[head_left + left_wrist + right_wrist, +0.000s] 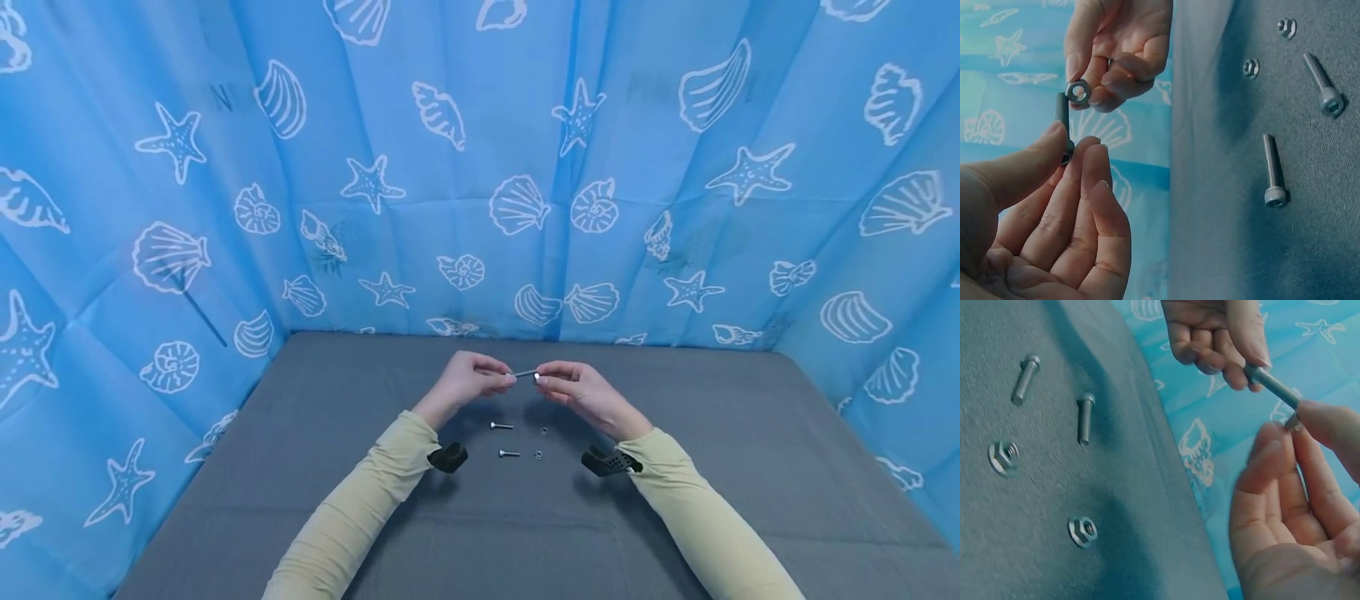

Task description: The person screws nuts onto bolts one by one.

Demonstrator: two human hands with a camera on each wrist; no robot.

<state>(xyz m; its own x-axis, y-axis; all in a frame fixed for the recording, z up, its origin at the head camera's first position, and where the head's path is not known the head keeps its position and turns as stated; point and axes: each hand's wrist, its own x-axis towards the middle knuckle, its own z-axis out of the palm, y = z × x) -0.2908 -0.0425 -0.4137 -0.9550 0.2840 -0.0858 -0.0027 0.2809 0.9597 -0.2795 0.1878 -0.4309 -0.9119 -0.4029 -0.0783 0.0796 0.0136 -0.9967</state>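
My left hand (474,379) pinches a socket-head bolt (1063,119) near its head, between thumb and fingertips. Opposite it, my right hand (583,390) holds a small hex nut (1070,91) between thumb and fingers. In the left wrist view the nut is right by the free end of the bolt's shank; whether they touch I cannot tell. Seen from the right wrist, the fingers partly cover the nut. Both hands are raised above the table. Below them lie two more socket-head bolts (502,426) (509,454) and two flange nuts (544,431) (538,455).
A grey cloth-covered table (405,533) spreads under the arms. Behind it and along both sides hangs a blue curtain (465,208) with white shells and starfish. Dark wrist-worn devices (448,457) (606,461) stick out inward from both sleeves.
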